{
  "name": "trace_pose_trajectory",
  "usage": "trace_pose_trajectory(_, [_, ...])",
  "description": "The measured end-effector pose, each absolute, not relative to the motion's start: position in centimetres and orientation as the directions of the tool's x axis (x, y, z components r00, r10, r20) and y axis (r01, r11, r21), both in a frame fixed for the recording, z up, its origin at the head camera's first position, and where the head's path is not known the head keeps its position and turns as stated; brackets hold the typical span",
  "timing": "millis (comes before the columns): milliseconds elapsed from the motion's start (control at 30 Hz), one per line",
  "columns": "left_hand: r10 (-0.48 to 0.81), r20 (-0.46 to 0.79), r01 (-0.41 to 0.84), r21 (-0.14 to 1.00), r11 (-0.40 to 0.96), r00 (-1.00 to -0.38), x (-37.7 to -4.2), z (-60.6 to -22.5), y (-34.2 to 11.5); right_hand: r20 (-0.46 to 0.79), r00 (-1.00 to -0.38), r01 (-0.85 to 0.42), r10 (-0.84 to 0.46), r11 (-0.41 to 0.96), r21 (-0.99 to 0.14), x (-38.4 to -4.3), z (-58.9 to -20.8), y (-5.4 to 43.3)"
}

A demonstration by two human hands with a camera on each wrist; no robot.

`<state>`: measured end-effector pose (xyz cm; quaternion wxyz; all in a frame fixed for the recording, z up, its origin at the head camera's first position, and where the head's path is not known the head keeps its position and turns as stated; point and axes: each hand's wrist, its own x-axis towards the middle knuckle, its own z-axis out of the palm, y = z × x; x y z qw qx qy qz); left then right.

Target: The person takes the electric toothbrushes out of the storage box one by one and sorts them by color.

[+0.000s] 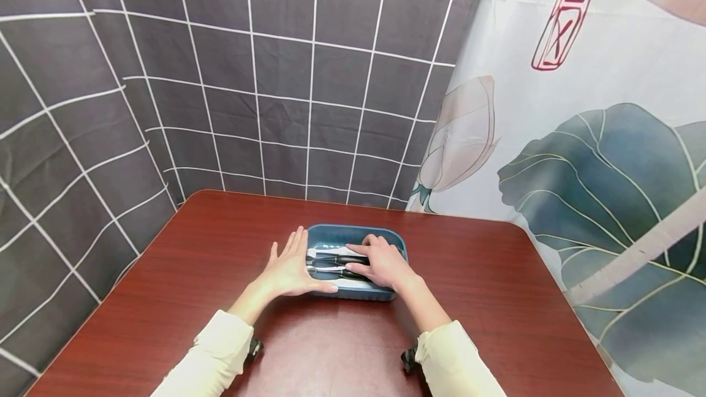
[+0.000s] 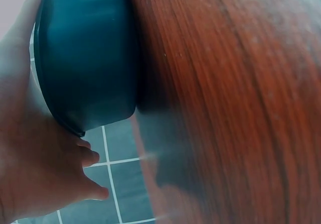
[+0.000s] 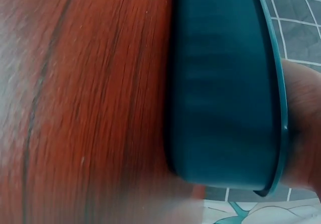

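A blue plastic basket (image 1: 353, 230) sits on the table with long black-handled utensils (image 1: 331, 260) lying inside, above white pieces (image 1: 353, 284). My left hand (image 1: 287, 269) is at its left end, fingers spread straight toward the far side and thumb along the near rim. My right hand (image 1: 386, 262) reaches over the right end into the basket. Its thumb and forefinger lie apart around the upper black handle, and the palm hides the handle ends. Both wrist views show the basket's outer wall (image 2: 90, 53), with the right hand (image 3: 303, 118) beyond the rim in the right one.
The basket stands on a red-brown wooden table (image 1: 474, 299). A dark grey curtain with white grid lines (image 1: 287, 103) hangs behind and at the left. On the right hangs a white cloth (image 1: 496, 35) with leaf and flower prints.
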<state>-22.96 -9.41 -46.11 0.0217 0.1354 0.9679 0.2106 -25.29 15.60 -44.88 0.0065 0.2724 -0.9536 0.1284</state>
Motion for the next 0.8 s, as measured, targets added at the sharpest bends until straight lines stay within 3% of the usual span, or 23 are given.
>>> trace_pose_trajectory(267, [0.266, 0.007, 0.244, 0.418, 0.875, -0.964, -22.8, -45.9, -9.4, -0.003, -0.854, -0.496, -0.521, 0.815, -0.299, -26.1, -44.8, 14.9])
trace_pose_trajectory(500, [0.265, 0.002, 0.24, 0.429, 0.871, -0.964, -22.8, -45.8, -9.3, -0.028, -0.82, -0.533, -0.572, 0.78, -0.328, -27.0, -44.3, 14.4])
trace_pose_trajectory(800, [0.271, -0.002, 0.242, 0.446, 0.862, -0.963, -22.9, -45.7, -9.3, -0.016, -0.825, -0.546, -0.564, 0.805, -0.232, -26.9, -44.1, 14.3])
